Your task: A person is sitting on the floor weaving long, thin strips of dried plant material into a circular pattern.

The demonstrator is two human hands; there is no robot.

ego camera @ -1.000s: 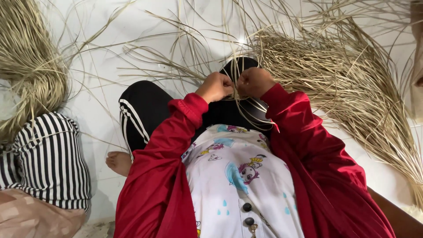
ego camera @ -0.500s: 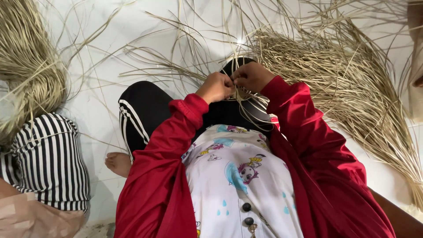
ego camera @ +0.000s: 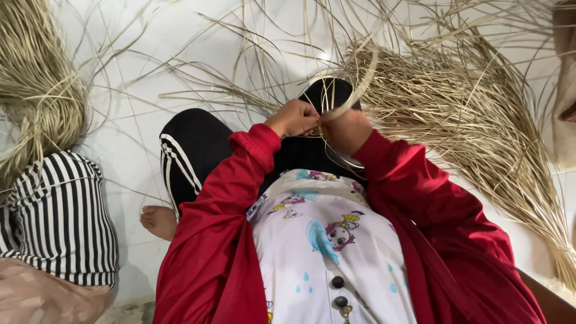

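Pale straw strips (ego camera: pixel 339 108) are pinched over a black-clad knee (ego camera: pixel 327 93), where the left hand (ego camera: pixel 294 118) and right hand (ego camera: pixel 347 127) meet, both closed tight on the strands. One strip arcs up from the right hand. A large straw pile (ego camera: pixel 468 114) fans across the white floor (ego camera: pixel 138 78) at right; another bundle (ego camera: pixel 36 90) lies left, beside a striped sleeve (ego camera: pixel 60 216).

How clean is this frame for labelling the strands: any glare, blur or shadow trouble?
Head view: even, soft light; a small glare spot on the white floor; the looping strand above the right hand is motion-blurred; the left hand is sharp; the straw pile is crisp; shadows are faint.
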